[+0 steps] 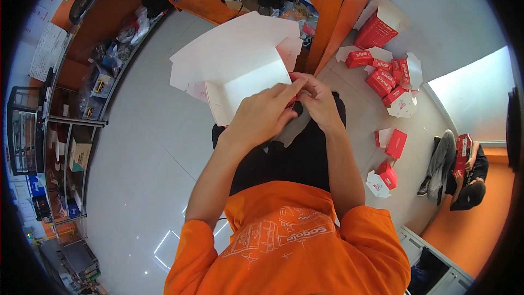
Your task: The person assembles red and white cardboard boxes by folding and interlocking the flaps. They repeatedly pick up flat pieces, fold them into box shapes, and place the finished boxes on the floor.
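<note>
A partly folded cardboard box (248,83), white inside and red outside, sits above my lap with its wide white flap (234,43) standing open on the far side. My left hand (265,108) lies across the box's near right corner, fingers bent over the edge. At that same corner my right hand (316,101) pinches the red side panel, its fingertips meeting those of my left hand. My hands cover the corner, so the fold under the fingers is hidden.
Several red and white folded boxes (382,76) lie on the floor to the right, with a larger one (376,30) behind them. Another person (464,175) sits at far right holding a red box (463,153). Cluttered shelves (101,76) line the left; an orange wooden frame (327,16) stands ahead.
</note>
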`<state>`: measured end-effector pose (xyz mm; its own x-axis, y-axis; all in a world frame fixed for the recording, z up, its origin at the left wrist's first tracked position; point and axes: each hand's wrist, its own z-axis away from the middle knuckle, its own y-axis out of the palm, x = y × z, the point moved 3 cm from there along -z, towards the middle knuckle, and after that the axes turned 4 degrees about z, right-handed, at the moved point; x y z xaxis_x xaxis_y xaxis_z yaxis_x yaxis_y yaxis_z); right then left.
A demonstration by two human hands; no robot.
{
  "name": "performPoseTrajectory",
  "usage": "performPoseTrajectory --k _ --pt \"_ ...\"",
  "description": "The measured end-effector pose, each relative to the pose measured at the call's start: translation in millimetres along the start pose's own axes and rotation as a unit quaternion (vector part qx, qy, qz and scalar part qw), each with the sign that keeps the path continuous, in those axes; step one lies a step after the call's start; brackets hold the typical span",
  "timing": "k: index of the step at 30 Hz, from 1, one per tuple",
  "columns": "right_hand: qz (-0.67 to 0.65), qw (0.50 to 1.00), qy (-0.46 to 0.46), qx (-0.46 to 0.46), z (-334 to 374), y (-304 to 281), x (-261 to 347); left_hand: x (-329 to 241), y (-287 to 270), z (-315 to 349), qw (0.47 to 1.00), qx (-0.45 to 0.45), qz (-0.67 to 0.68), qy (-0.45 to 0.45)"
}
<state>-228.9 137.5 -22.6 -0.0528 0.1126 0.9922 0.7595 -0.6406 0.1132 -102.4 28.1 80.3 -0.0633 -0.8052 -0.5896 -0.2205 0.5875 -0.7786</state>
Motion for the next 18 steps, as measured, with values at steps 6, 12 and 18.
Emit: performPoseTrajectory --k 6,12,18 --pt "0.019 1.0 -0.002 -0.019 -8.2 1.8 -0.2 -0.5 -11.6 -10.9 0.995 0.008 -0.091 0.026" --pt "0.075 0.997 -0.009 -0.03 -14.7 1.1 -10.4 -0.8 -6.7 -12.3 0.992 0.03 -0.125 0.017" --pt "0.051 0.997 -0.001 -0.064 -6.6 -2.1 -13.5 -4.1 11.3 -8.6 0.976 0.033 -0.21 0.044"
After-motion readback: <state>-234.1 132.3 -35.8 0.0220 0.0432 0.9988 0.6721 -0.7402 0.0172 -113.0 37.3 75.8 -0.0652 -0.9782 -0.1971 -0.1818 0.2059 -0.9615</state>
